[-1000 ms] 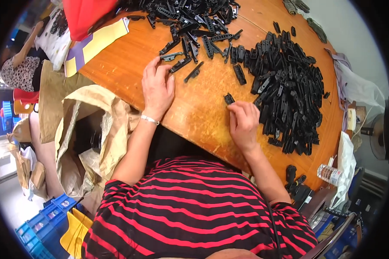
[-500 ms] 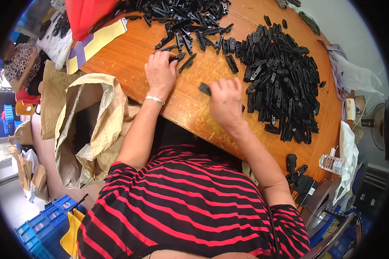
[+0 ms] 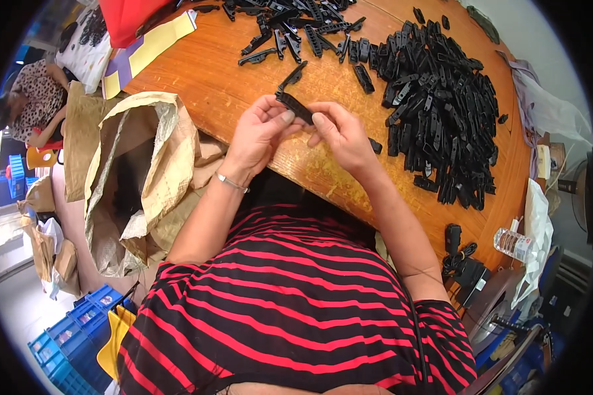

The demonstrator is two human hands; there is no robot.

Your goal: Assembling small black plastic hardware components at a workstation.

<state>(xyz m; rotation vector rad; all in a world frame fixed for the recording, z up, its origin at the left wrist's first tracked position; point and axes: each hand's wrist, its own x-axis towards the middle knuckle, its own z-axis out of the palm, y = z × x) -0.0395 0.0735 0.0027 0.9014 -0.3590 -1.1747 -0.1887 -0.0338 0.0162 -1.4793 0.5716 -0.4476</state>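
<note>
held part (image 3: pixel 296 108) between left hand (image 3: pixel 255 135) and right hand (image 3: pixel 344 138), over near edge of table (image 3: pixel 204 85). loose part (image 3: pixel 292 77) just beyond it. parts heap (image 3: pixel 298 25) at table back, parts pile (image 3: pixel 435 122) right of hands. sack (image 3: pixel 170 187) left of table, crates (image 3: pixel 85 326) nearer, lower left. bottle (image 3: pixel 512 244) far right, nearer than pile.

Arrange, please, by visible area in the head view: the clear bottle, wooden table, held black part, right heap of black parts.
Wooden table
Right heap of black parts
Clear bottle
Held black part, partly hidden

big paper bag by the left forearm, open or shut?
Open: the bag gapes wide at the mouth, its dark inside showing.
</note>
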